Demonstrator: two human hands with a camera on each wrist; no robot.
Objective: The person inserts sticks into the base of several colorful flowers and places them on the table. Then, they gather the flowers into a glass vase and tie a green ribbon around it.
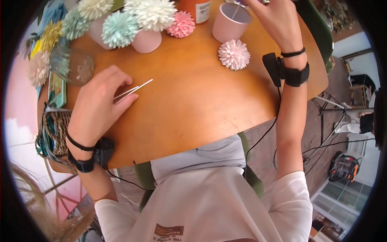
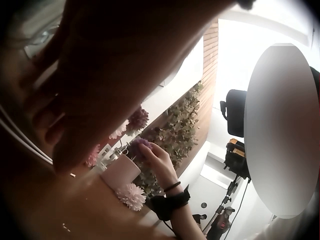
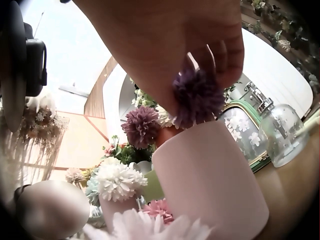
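My left hand (image 1: 95, 105) pinches thin white sticks (image 1: 145, 84) between thumb and fingers, low over the table's left part. At the far right, my right hand (image 1: 280, 25) is over the mouth of a pink cup (image 1: 228, 29). In the right wrist view, its fingers hold a purple flower (image 3: 197, 99) at the rim of that cup (image 3: 210, 175). A thin stem reaches down into the cup in the head view. Beside the cup's base lies a pale pink pompom flower (image 1: 234, 55). The right fingertips are cut off in the head view.
White, mint and pink flowers (image 1: 180, 25) stand around another pink cup (image 1: 146, 40) at the back. A clear glass vessel (image 1: 82, 67) and a woven basket (image 1: 56, 133) are at the left. An orange container (image 1: 201, 11) stands behind. Cables hang over the table's near edge.
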